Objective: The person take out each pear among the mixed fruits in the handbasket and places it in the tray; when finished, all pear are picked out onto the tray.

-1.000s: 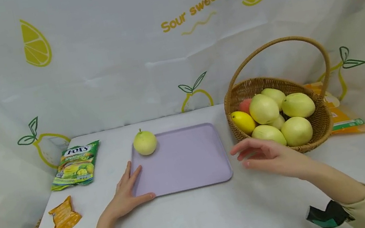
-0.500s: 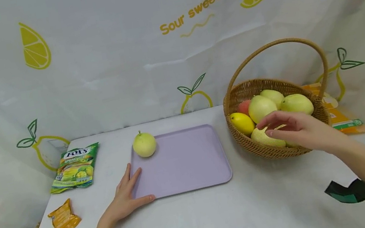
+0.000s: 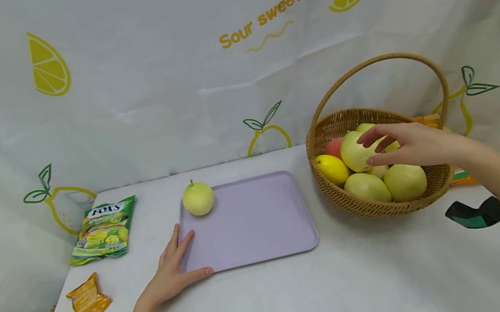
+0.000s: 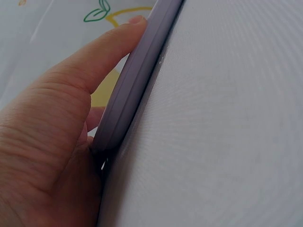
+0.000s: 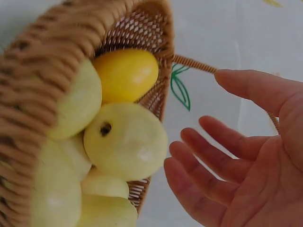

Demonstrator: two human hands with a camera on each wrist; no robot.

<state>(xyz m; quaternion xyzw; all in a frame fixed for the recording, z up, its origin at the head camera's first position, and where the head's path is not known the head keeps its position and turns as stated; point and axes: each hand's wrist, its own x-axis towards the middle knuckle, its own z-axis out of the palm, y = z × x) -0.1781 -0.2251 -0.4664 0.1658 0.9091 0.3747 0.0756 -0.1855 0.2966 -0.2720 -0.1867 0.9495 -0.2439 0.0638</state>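
Note:
My left hand [image 3: 170, 273] lies with spread fingers on the lower left corner of the purple tray [image 3: 252, 222]; the left wrist view shows the thumb against the tray's edge [image 4: 137, 71]. One round green fruit [image 3: 198, 198] with a stem sits at the tray's upper left. My right hand [image 3: 416, 143] hovers over the wicker basket [image 3: 364, 208], fingers loosely bent and holding nothing. In the right wrist view that hand [image 5: 236, 161] is beside a pale green fruit [image 5: 125, 142], with a yellow fruit [image 5: 125, 75] above it. The hand hides some of the fruit from the head view.
A green candy bag [image 3: 104, 230] and a small orange packet [image 3: 88, 300] lie left of the tray. Behind the basket's right side is an orange package [image 3: 462, 178], partly covered by my right arm. The basket's tall handle [image 3: 393, 56] arches above the fruit.
My right hand has moved from the basket's front left, rightward and up, to above the fruit. The left hand stays at the tray's corner; the view has shifted slightly.

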